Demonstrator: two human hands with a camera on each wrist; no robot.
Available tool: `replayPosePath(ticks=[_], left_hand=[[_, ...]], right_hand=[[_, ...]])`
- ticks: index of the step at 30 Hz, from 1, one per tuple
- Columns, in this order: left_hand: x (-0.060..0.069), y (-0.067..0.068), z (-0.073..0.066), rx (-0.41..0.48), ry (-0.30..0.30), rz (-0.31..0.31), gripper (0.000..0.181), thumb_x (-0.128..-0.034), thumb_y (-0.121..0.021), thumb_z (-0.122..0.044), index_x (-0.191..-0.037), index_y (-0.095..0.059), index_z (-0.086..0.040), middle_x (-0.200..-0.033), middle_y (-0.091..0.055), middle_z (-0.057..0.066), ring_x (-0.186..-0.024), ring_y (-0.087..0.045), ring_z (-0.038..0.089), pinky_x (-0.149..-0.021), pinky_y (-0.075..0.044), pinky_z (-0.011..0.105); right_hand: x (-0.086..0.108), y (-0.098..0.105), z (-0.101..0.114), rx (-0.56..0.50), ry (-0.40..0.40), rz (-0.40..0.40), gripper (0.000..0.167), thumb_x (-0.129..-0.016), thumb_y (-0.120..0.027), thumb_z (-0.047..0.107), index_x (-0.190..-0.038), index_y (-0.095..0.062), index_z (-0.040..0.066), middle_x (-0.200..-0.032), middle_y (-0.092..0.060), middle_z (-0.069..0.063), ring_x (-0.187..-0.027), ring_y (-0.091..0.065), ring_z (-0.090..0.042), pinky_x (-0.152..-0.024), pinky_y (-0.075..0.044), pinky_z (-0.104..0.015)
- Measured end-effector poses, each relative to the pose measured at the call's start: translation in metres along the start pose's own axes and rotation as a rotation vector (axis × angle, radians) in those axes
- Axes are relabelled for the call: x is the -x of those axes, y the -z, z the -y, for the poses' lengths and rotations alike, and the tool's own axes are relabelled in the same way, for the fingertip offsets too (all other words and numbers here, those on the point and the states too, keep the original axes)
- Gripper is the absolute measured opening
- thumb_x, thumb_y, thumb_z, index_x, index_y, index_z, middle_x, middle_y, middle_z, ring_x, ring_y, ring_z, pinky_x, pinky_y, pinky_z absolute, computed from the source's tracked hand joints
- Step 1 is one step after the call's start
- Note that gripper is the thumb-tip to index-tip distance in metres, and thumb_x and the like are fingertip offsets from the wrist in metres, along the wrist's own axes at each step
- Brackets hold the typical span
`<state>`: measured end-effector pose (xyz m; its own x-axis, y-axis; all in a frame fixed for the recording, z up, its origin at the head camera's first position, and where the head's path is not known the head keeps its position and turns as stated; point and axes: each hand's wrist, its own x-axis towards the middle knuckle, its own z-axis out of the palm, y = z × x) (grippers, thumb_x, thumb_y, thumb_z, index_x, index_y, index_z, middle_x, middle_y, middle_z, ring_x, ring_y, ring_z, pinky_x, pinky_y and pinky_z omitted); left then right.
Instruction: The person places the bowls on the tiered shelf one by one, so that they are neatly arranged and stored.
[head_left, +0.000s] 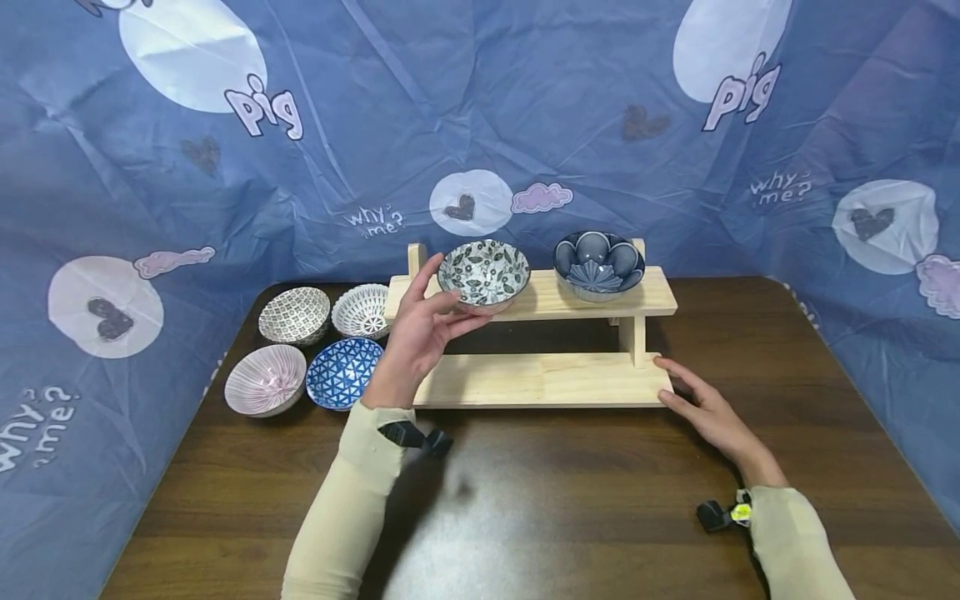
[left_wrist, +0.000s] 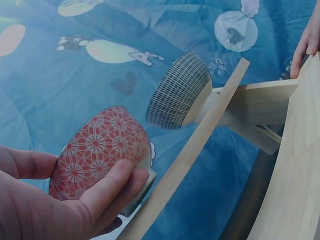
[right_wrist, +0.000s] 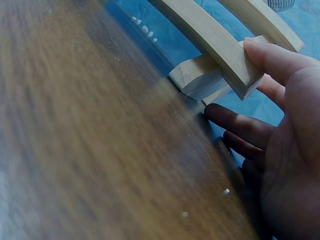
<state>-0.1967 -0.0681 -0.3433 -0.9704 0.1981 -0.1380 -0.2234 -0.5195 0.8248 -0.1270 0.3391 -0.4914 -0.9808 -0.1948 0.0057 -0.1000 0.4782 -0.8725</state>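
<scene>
Left grip point(left_wrist: 60, 212) clamped round a bowl point(left_wrist: 102, 150), red-flowered outside by left-wrist view, leafy inside by head view.

We see a brown tabletop point(head_left: 525, 508) bearing a two-tier wooden stand point(head_left: 540, 379); left of it sit a pink-striped bowl point(head_left: 266, 381), a blue bowl point(head_left: 341, 373) and two black-and-white bowls point(head_left: 295, 316). The upper shelf point(head_left: 542, 302) carries a petal-patterned bowl point(head_left: 598, 265).

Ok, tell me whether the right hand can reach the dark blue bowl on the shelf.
Probably yes: the right hand only touches the end of the lower shelf, and nothing visible blocks the dark blue bowl; the left hand holds the floral bowl.
</scene>
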Motion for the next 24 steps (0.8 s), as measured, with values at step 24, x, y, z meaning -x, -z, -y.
replayPosePath(ticks=[24], left_hand=[[-0.017,-0.011,0.011,0.002,0.000,0.008,0.074,-0.0969,-0.042,0.007,-0.159,-0.023,-0.027,-0.157,-0.027,0.023,-0.101,-0.066,0.034,-0.087,-0.062,0.044]], right_hand=[[0.000,0.000,-0.002,-0.004,0.008,-0.007,0.056,-0.104,-0.055,0.023,-0.155,-0.036,0.009,-0.160,-0.031,-0.024,-0.117,-0.038,0.020,-0.091,-0.037,-0.001]])
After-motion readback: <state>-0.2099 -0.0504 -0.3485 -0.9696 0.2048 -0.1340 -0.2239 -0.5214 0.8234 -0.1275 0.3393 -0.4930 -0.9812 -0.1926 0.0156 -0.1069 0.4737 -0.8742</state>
